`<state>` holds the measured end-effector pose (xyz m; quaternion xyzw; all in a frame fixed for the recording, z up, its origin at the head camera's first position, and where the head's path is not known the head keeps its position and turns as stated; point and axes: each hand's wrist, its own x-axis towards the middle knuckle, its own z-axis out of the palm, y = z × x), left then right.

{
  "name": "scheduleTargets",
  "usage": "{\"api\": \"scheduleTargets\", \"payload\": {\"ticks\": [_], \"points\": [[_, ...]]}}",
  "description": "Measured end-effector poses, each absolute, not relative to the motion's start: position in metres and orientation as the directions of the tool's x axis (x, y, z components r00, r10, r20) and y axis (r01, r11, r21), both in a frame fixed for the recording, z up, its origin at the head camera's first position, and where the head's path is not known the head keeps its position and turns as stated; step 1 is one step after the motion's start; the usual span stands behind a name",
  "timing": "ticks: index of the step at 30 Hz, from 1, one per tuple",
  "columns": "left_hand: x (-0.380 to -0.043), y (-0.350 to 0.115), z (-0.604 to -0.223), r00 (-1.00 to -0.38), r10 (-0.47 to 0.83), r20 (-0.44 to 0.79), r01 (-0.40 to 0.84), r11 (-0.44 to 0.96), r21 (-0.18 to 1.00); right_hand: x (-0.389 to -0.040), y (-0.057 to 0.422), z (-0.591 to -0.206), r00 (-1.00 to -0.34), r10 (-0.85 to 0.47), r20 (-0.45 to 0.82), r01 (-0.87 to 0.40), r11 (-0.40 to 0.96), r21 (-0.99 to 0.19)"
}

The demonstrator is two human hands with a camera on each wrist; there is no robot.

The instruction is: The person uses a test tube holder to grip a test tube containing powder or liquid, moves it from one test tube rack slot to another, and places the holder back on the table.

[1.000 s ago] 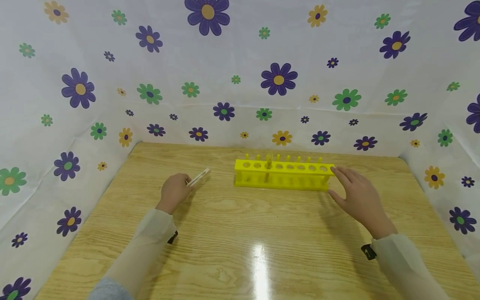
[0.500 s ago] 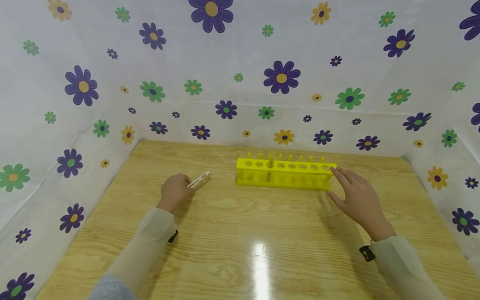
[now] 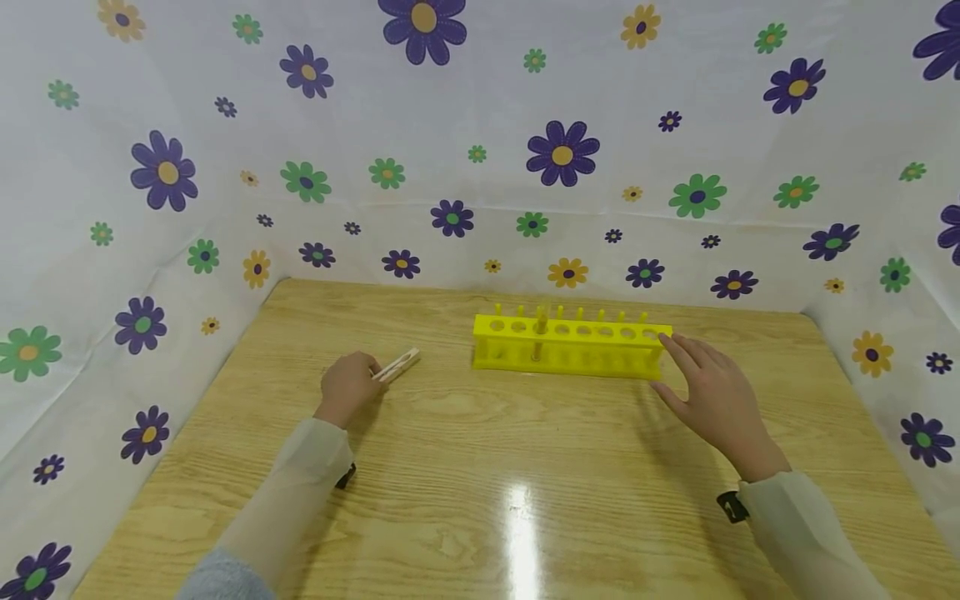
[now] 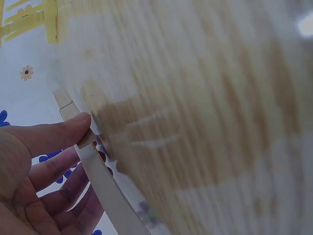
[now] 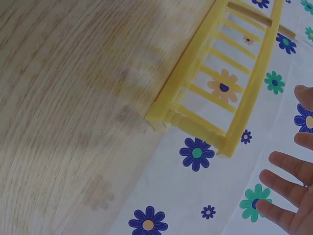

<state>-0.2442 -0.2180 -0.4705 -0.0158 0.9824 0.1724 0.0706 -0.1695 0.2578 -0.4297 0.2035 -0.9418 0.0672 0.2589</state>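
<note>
My left hand (image 3: 350,387) holds a pale wooden test tube clamp (image 3: 397,365) over the left part of the table. In the left wrist view the thumb presses on the test tube clamp (image 4: 110,188), with the other fingers behind it. A yellow test tube rack (image 3: 573,371) stands near the back, to the right of the clamp. One clear test tube (image 3: 542,320) sits upright in its third hole from the left. Beside the rack's right end is my right hand (image 3: 716,400), fingers spread and nothing held. The right wrist view shows these fingers apart from the rack (image 5: 183,81).
The wooden table (image 3: 442,483) ends at a white cloth wall (image 3: 465,100) printed with flowers, at the back and on both sides. A row of yellow pegs rises along the rack's back edge. A bright light reflection (image 3: 519,533) lies on the table's front part.
In my left hand, the clamp's far tip has dipped slightly toward me. My right hand stays beside the rack. The whole head view has shifted slightly.
</note>
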Motion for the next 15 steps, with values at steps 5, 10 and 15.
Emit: {"api": "scheduleTargets", "payload": {"ticks": [5,10,15], "points": [[-0.244,-0.2183,-0.4733,-0.99,-0.008,-0.143,-0.057,0.936,0.347,-0.17,0.2579,-0.4292,-0.786,-0.349,0.51,-0.416,0.909,-0.019],[-0.2423,-0.2168,-0.472,-0.991,-0.015,-0.135,-0.063,0.932,0.356,-0.1701,0.2575,-0.4279,-0.783,-0.351,0.514,-0.42,0.908,-0.019],[-0.2406,-0.2165,-0.4704,-0.99,-0.023,-0.137,-0.072,0.928,0.366,-0.1711,0.2568,-0.4268,-0.78,-0.352,0.518,-0.419,0.908,-0.015]]}}
